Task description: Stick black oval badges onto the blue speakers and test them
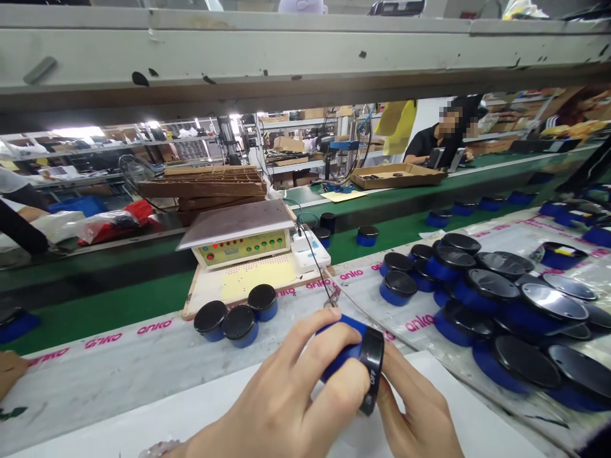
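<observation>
Between my two hands is a round blue-and-black case (373, 369), tilted on its edge, with "OFF" printed on its black rim. My left hand (291, 381) has its fingers curled over the blue side. My right hand (417, 404) grips the case from the right, its fingertips partly hidden behind the black rim. A thin dark cable runs down from a white box (309, 249) to just behind the case; whether it touches the case is hidden. Three similar cases (240, 324) stand together on the plastic-covered bench, left of my hands.
Many more blue-and-black cases (491, 286) are piled at the right. Ahead sits a test unit (238, 245) with lit indicators. Behind it a green conveyor (396, 222) carries several cases. Another person's hand (10, 372) shows at the left edge; a person (424, 143) sits across. A shelf beam (305, 54) spans overhead.
</observation>
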Available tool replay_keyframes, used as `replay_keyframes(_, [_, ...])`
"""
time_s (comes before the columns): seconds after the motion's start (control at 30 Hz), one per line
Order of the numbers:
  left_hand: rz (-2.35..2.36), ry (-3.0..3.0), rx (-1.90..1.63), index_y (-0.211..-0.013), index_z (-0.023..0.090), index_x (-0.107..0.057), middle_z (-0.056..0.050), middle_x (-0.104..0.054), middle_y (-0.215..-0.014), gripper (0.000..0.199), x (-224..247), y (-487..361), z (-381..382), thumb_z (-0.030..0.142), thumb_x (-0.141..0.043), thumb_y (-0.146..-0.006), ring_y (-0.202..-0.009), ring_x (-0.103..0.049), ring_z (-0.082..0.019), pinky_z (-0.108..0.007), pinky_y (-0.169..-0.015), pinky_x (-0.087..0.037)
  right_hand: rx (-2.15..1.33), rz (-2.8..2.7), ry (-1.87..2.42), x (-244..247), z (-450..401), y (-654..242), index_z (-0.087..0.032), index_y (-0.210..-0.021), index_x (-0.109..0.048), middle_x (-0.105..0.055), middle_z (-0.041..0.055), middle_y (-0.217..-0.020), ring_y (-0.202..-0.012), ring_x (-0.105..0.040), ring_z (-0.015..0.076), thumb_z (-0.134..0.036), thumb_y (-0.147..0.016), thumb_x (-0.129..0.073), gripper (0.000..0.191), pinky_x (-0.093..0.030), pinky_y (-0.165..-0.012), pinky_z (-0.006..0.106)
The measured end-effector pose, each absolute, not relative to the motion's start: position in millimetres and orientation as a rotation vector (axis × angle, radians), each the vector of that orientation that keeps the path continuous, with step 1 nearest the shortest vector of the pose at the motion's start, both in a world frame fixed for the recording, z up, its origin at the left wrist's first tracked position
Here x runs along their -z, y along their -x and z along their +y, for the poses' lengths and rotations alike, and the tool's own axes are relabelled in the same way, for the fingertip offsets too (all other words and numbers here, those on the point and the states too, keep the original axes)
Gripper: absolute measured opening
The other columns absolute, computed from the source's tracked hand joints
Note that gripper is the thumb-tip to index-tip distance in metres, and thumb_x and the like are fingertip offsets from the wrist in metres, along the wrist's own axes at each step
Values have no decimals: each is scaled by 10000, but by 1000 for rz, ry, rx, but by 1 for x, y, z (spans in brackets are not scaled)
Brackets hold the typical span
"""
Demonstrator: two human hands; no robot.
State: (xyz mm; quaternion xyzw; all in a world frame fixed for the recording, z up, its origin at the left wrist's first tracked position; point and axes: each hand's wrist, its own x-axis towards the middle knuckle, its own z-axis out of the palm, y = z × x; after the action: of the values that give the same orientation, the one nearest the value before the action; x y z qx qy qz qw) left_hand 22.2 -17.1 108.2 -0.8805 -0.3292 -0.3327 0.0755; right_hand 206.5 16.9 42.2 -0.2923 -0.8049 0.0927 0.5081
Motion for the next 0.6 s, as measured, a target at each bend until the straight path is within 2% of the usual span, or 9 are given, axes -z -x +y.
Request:
replay_keyframes(0.1, [-1079, 2676, 994, -1122, 191, -425, -152, -570, -1164, 320, -114, -22, -19, 71, -532, -845, -1216, -490, -266, -376, -968, -478, -304, -1983, 701, -39, 17, -208, -209, -956, -539, -590, 27, -801, -722, -597, 162, -94, -920, -410, 176, -510, -646, 249])
replay_keyframes(0.17, [-1180, 2739, 949, -1182, 203, -383, -152, -547, -1228, 385, -118, -22, -18, 172, -584, -855, -1159, -529, -259, -363, -924, -502, -328, -2038, 664, -37, 17, -210, -199, -946, -542, -558, 16, -735, -673, -574, 159, -119, -927, -421, 146, -490, -587, 249])
replay_keyframes(0.27, [-1354, 2891, 692, -1256, 214, -386, -118, -577, -1196, 517, -118, -21, -9, 311, -642, -817, -1036, -582, -264, -384, -865, -523, -210, -2145, 586, -36, 20, -217, -168, -928, -567, -528, 11, -661, -600, -517, 152, -85, -913, -413, 175, -442, -549, 268])
replay_keyframes(0.37, [-1487, 2848, 627, -1267, 218, -439, -108, -546, -1232, 523, -106, -12, 15, 288, -626, -784, -1104, -543, -286, -407, -933, -479, 80, -2113, 627, -36, 26, -232, -142, -960, -593, -571, 18, -666, -592, -506, 154, -46, -865, -483, 175, -404, -620, 323])
replay_keyframes(0.47, [-1755, 2631, 695, -1338, 207, -377, -122, -456, -1339, 556, -86, 6, 46, 265, -556, -815, -1197, -488, -269, -389, -1011, -412, 222, -1933, 764, -34, 33, -252, -143, -1001, -605, -619, 38, -733, -616, -529, 158, -58, -844, -561, 184, -386, -672, 354])
replay_keyframes(0.53, [-1915, 2607, 584, -1308, 200, -426, -119, -490, -1301, 517, -75, 18, 63, 277, -559, -814, -1110, -553, -258, -373, -951, -451, 187, -1854, 801, -31, 36, -259, -164, -1003, -613, -629, 42, -755, -623, -539, 162, -77, -850, -562, 183, -397, -679, 356])
replay_keyframes(0.6, [-1962, 2634, 436, -1206, 176, -538, -123, -574, -1170, 463, -70, 22, 75, 265, -622, -759, -990, -606, -279, -391, -866, -487, 121, -1832, 773, -27, 40, -259, -182, -1005, -613, -630, 34, -746, -606, -542, 161, -78, -847, -550, 199, -408, -663, 351])
